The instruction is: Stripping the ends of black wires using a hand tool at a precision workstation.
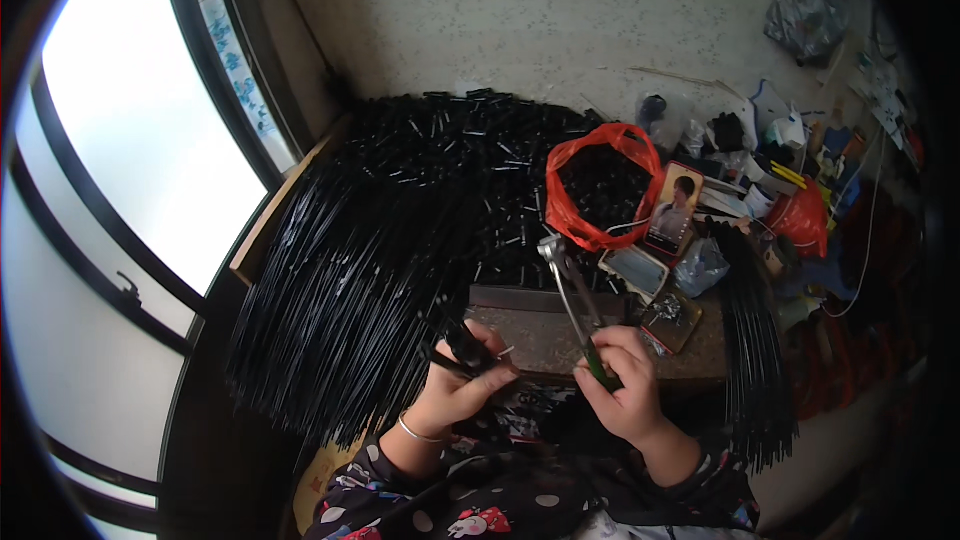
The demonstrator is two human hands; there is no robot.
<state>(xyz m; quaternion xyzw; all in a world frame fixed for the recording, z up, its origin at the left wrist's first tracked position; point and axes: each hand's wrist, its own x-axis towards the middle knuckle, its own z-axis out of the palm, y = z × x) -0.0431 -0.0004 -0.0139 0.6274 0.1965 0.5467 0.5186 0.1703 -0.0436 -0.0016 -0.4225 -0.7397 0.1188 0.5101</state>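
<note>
My left hand is closed around some black plastic parts. A thin pale pin sticks out beside its thumb. My right hand grips the green handle of a metal hand tool, whose bright head points away from me. The tool's exact kind is hard to make out. Both hands are above the table's near edge, apart from each other. To the left of my left hand lies a large bundle of long thin black rods. Beyond it, short black pieces are heaped up.
A red plastic bag holding black pieces stands beyond the tool. To its right are a phone showing a person, an open box, a clear bag and clutter. More black rods hang at the right edge. A window is on the left.
</note>
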